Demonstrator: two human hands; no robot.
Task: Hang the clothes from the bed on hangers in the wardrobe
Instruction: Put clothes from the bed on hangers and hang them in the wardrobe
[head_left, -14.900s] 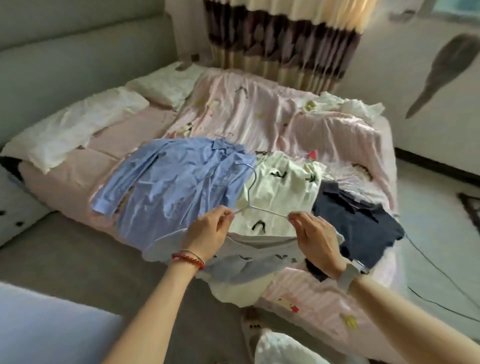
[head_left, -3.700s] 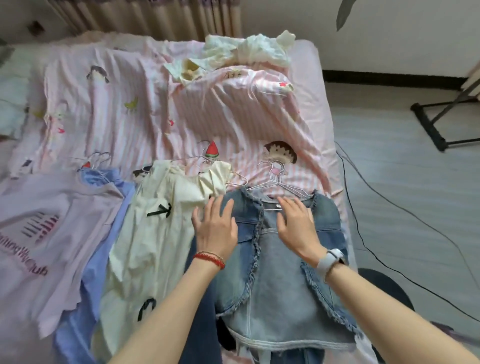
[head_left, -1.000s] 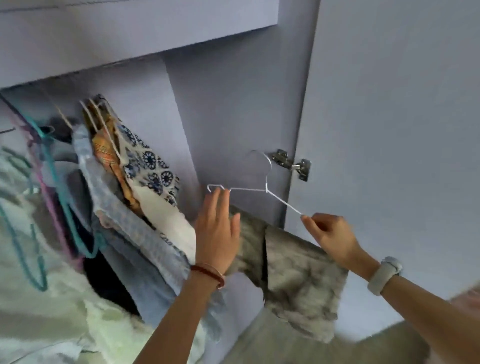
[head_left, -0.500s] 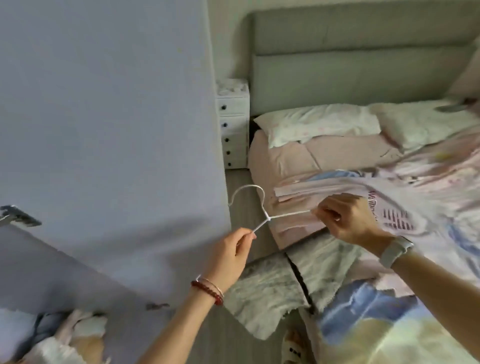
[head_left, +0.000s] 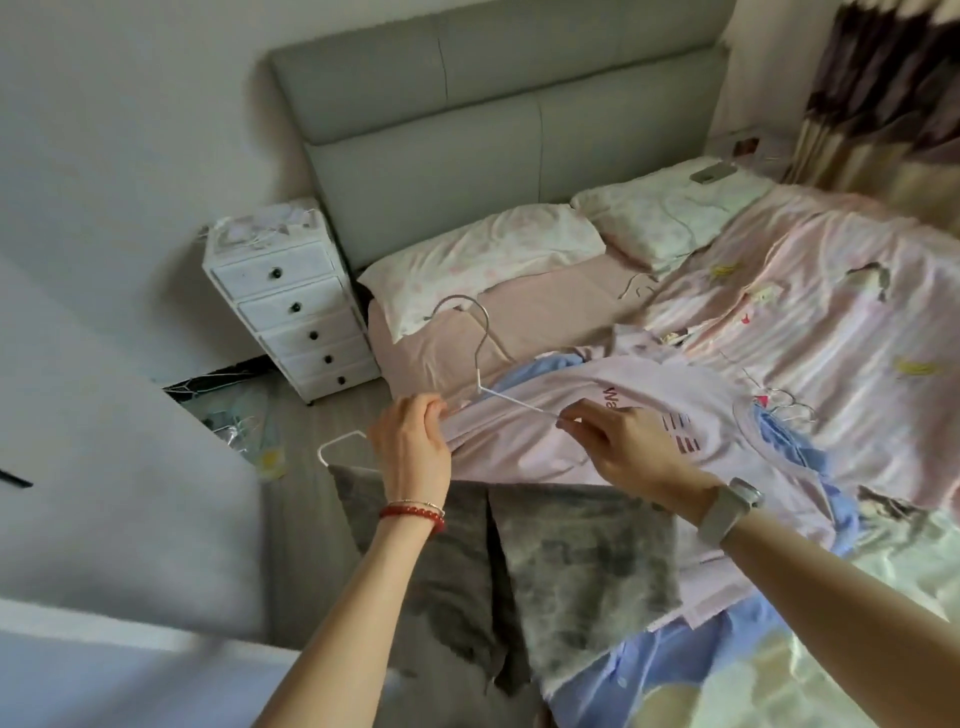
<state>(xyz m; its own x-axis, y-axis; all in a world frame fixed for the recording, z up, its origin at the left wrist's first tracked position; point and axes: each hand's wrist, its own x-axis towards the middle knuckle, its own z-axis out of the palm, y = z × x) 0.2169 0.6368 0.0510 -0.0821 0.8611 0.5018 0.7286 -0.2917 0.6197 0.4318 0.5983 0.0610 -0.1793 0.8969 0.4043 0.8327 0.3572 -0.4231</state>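
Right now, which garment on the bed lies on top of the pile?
The pale pink T-shirt with dark red print: it overlies the blue shirt, which shows only at its edges. The right hand rests on it.

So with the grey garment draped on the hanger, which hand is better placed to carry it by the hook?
Left, probably. The left hand sits just below the hook's neck on the wire hanger, a short reach up. The right hand pinches the hanger's sloping arm farther out, over the pink T-shirt. The grey garment hangs beneath both.

Bedroom in soft daylight.
Grey padded headboard (head_left: 493, 98) against pale wall (head_left: 130, 130); white drawer unit (head_left: 293, 306) beside it on grey wood-look floor (head_left: 301, 545); striped brown-and-cream curtain (head_left: 883, 93) at far right; two pale pillows (head_left: 488, 254).
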